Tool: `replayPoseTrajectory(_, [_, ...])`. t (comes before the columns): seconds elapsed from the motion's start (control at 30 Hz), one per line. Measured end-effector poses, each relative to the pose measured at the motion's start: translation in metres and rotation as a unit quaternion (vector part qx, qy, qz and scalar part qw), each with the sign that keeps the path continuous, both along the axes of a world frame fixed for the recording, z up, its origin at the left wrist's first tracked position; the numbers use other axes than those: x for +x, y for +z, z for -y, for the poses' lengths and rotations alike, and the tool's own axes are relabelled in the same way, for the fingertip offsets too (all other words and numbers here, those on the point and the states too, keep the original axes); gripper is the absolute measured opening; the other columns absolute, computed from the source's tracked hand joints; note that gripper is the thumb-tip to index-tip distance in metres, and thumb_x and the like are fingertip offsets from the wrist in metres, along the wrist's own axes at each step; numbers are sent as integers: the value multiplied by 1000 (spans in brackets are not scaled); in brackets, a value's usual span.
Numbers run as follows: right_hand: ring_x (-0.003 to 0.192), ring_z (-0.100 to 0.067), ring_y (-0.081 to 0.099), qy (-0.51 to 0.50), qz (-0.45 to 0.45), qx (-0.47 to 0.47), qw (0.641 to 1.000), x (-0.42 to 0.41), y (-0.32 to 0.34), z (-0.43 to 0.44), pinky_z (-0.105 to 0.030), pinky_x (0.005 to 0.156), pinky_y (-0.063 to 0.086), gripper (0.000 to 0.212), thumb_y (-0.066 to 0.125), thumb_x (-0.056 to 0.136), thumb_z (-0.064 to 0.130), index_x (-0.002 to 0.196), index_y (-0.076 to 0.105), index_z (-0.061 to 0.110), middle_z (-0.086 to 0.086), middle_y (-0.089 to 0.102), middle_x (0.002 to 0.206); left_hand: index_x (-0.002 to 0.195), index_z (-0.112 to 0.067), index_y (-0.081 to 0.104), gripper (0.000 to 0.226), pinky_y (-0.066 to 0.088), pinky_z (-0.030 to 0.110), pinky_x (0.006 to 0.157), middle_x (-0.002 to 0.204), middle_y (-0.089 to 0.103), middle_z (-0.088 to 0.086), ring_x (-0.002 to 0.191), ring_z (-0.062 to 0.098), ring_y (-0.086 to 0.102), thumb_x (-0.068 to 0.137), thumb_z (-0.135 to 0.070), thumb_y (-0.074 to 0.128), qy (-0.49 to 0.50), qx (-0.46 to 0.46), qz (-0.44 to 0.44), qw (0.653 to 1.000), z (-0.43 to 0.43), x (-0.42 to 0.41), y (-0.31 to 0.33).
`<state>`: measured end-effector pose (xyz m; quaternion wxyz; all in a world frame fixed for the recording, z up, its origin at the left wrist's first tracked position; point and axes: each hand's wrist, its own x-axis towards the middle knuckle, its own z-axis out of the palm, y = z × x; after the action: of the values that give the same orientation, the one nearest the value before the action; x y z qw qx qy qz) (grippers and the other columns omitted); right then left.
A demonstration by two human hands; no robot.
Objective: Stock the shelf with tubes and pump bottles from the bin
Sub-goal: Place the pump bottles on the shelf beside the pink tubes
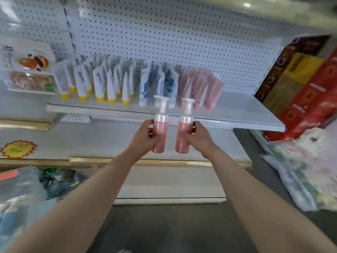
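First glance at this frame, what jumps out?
Centre: a pink pump bottle upright in the left hand and a second pump bottle in the right hand, in front of the shelf. The shelf holds rows of tubes: white tubes with yellow caps left, blue-white tubes middle, pink tubes right.

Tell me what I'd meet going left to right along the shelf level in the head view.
Snack bag → white tubes with yellow caps → blue-and-white tubes → pink tubes → red and gold boxes.
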<state>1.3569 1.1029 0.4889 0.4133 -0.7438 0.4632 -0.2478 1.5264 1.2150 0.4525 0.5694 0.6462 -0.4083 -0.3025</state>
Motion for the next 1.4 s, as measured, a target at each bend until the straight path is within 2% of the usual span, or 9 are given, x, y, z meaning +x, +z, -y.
replayPoseTrajectory(0.13, [89, -15, 60, -48, 26, 3, 998, -44, 6, 25, -36, 89, 52, 42, 74, 80, 26, 115, 54, 14, 8, 60, 93, 121, -35, 44, 49, 53, 30, 83, 107, 64, -8, 97, 10, 64, 83, -19, 72, -42, -11, 13, 999, 40, -37, 14])
replayPoseTrajectory(0.33, [80, -8, 57, -101, 41, -6, 994, -101, 14, 67, -30, 80, 51, 39, 72, 82, 24, 115, 54, 13, 8, 58, 91, 124, -33, 47, 49, 52, 35, 89, 110, 65, -4, 101, 15, 63, 84, -21, 71, -96, -18, 22, 995, 105, -84, 20])
replayPoseTrajectory(0.5, [83, -9, 58, -139, 44, -21, 989, -136, 14, 123, -27, 74, 50, 43, 72, 83, 29, 118, 53, 14, 6, 60, 96, 114, -36, 53, 45, 51, 37, 92, 110, 67, -7, 102, 15, 64, 74, -33, 73, -124, -35, 26, 991, 171, -116, 15])
replayPoseTrajectory(0.57, [84, -9, 58, -152, 41, -19, 987, -147, 15, 149, -25, 72, 48, 44, 72, 83, 29, 119, 52, 15, 4, 61, 99, 115, -33, 53, 42, 51, 37, 93, 110, 67, -6, 102, 17, 64, 79, -27, 75, -135, -37, 26, 990, 202, -127, 12])
replayPoseTrajectory(0.7, [92, -16, 62, -174, 27, -24, 984, -167, 19, 203, -34, 80, 54, 46, 73, 80, 31, 119, 52, 17, 3, 62, 102, 123, -20, 55, 44, 51, 37, 93, 111, 67, 0, 102, 19, 64, 83, -19, 73, -153, -37, 26, 987, 264, -148, 10])
replayPoseTrajectory(0.87, [93, -18, 60, -179, -4, -49, 983, -183, 31, 268, -30, 77, 49, 49, 71, 83, 29, 124, 51, 13, 2, 61, 102, 126, -18, 51, 46, 51, 33, 92, 113, 65, -1, 104, 16, 62, 85, -19, 70, -173, -35, 29, 984, 336, -169, 18])
replayPoseTrajectory(1.0, [91, -16, 59, -170, -9, -58, 984, -187, 35, 308, -26, 72, 45, 50, 72, 84, 29, 127, 49, 14, 2, 61, 103, 127, -17, 50, 43, 50, 23, 81, 111, 64, -3, 101, 13, 61, 88, -17, 67, -161, -44, 23, 986, 377, -179, 27])
replayPoseTrajectory(1.1, [91, -16, 59, -158, -2, -59, 986, -186, 32, 333, -23, 66, 45, 49, 72, 84, 27, 126, 50, 15, 0, 62, 105, 128, -14, 49, 44, 48, 27, 87, 112, 64, -2, 101, 14, 61, 88, -17, 67, -141, -41, 30, 989, 402, -179, 22])
replayPoseTrajectory(1.4, [93, -17, 62, -102, 39, -25, 994, -168, 13, 408, -29, 77, 51, 48, 73, 82, 25, 125, 50, 19, 1, 63, 105, 128, -17, 47, 47, 48, 31, 86, 107, 62, -6, 96, 12, 60, 86, -22, 66, -89, -17, 50, 995, 454, -173, 2])
